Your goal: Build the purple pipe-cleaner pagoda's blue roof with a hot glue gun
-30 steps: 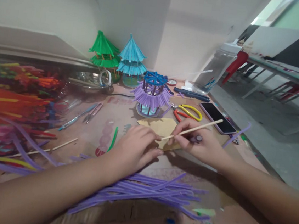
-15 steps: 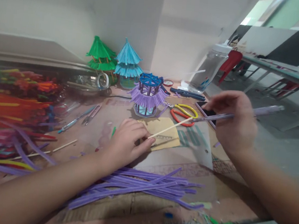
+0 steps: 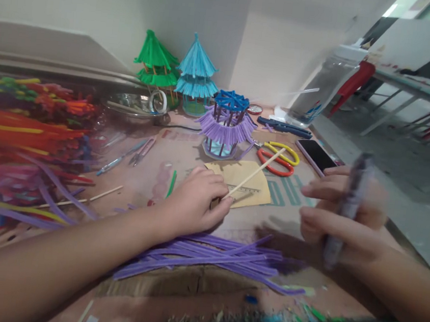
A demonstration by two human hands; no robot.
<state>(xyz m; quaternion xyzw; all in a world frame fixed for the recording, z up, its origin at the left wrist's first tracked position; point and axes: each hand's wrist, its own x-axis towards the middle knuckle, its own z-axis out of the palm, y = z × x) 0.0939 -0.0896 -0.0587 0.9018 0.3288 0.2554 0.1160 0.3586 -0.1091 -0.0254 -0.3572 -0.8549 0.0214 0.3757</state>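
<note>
My left hand point(image 3: 199, 200) pinches the lower end of a thin wooden stick point(image 3: 255, 173), which slants up to the right over a yellow card with ruler marks point(image 3: 259, 199). Off to the right, my right hand point(image 3: 348, 206) is closed round a greyish-purple pen point(image 3: 348, 208), blurred by motion and held nearly upright. The pen is apart from the stick. Below my left hand lies a loose bundle of purple pipe cleaners point(image 3: 204, 262). Behind the card stands a small purple pavilion point(image 3: 226, 126) with a blue ring on top.
Pliers with red and yellow handles point(image 3: 276, 160) lie beside a phone point(image 3: 317, 156). Green point(image 3: 154, 62) and light-blue pavilions point(image 3: 196, 72) stand by the wall, a metal bowl point(image 3: 128, 106) left of them. Colourful pipe cleaners point(image 3: 29, 131) pile up at left. A clear bottle point(image 3: 322, 90) stands back right.
My right hand has drawn the pen away from the stick's end and turned it from nearly level to nearly upright. My left hand still pinches the stick. The view has shifted slightly.
</note>
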